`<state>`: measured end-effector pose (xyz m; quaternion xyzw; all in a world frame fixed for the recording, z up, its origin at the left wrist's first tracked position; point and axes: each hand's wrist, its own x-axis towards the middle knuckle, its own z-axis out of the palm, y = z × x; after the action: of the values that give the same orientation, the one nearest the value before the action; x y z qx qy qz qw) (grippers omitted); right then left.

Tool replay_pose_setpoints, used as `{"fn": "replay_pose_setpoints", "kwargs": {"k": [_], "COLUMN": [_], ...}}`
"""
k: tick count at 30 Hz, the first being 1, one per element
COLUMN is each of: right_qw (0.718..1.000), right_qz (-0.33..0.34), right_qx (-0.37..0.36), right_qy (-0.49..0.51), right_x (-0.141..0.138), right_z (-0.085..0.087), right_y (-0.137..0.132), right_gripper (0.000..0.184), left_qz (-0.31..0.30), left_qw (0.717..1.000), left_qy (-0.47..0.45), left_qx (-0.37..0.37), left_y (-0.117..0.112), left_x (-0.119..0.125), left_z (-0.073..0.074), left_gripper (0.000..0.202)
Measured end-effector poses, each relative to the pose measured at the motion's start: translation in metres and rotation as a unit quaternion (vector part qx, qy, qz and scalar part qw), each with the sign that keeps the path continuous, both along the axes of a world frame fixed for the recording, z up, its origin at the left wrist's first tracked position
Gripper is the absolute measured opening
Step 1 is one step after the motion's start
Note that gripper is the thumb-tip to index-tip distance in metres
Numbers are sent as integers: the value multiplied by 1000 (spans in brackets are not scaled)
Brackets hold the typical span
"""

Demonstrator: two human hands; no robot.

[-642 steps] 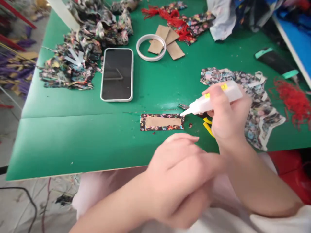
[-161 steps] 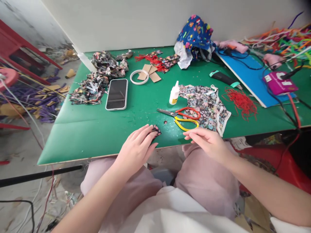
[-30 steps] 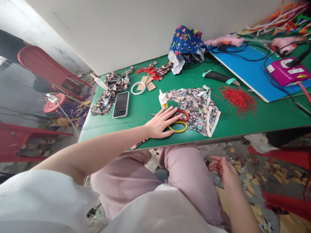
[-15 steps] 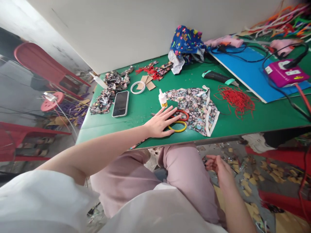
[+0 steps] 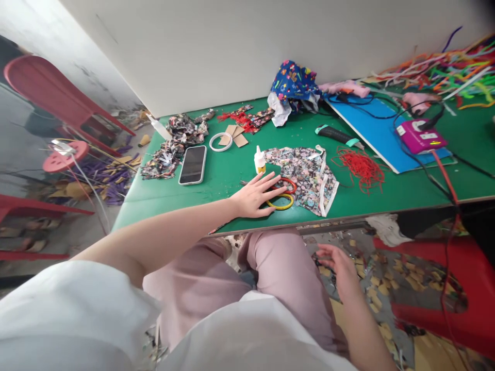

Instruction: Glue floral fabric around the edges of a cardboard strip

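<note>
My left hand (image 5: 254, 198) lies palm down with fingers spread near the front edge of the green table (image 5: 228, 175). Beneath its fingers is a pair of scissors (image 5: 281, 207) with one red and one yellow handle; the hand partly covers it and does not grip it. Just beyond the fingertips stands a small white glue bottle (image 5: 260, 164) with a yellow label. Dark floral fabric (image 5: 305, 175) with white edging lies flat to the right of it. Below the table edge, beside my knee, my right hand (image 5: 343, 269) hangs with loose, parted fingers, holding nothing.
A phone (image 5: 193, 165), a white ring (image 5: 220, 149) on cardboard pieces and bunched floral fabric (image 5: 187, 129) are on the left. Rightward lie a utility knife (image 5: 336, 136), red threads (image 5: 363, 169), a blue board (image 5: 367, 126) and a purple power socket (image 5: 421, 136) with trailing cords.
The camera view has turned slightly right, so more of the table's right side shows. Both hands stay in nearly the same places, and nothing on the table has visibly moved.
</note>
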<state>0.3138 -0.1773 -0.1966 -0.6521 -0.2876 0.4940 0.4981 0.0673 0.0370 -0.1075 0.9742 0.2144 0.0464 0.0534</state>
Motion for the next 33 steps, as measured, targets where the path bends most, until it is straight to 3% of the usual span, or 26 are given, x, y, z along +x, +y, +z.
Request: {"fn": "replay_pose_setpoints", "kwargs": {"k": [8, 13, 16, 18, 19, 22, 25, 29, 33], "right_qw": [984, 951, 927, 913, 901, 850, 832, 827, 825], "right_qz": [116, 148, 148, 160, 165, 154, 125, 116, 113], "right_qx": [82, 126, 159, 177, 191, 239, 249, 253, 261], "right_qy": [-111, -238, -307, -331, -351, -443, -480, -488, -489], "right_x": [-15, -25, -29, -34, -37, -52, -69, -82, -82], "right_z": [34, 35, 33, 32, 31, 23, 10, -4, -8], "right_y": [15, 12, 13, 15, 16, 16, 13, 9, 9], "right_gripper": [45, 32, 34, 36, 37, 37, 32, 30, 30], "left_qz": [-4, -8, -19, 13, 61, 199, 271, 271, 226], "left_qw": [1000, 1000, 999, 998, 994, 971, 953, 960, 974], "left_qy": [0, -13, -38, -67, -87, -126, -126, -65, 12], "left_qx": [-21, -10, 3, 10, 15, 40, 42, 20, 23], "left_y": [1, 0, 0, -2, -4, -19, -51, -95, -109], "left_x": [1, 2, -3, -15, -25, -62, -99, -122, -125], "left_z": [2, 5, 11, 17, 20, 25, 26, 23, 19], "left_gripper": [63, 63, 60, 52, 47, 43, 40, 47, 52]}}
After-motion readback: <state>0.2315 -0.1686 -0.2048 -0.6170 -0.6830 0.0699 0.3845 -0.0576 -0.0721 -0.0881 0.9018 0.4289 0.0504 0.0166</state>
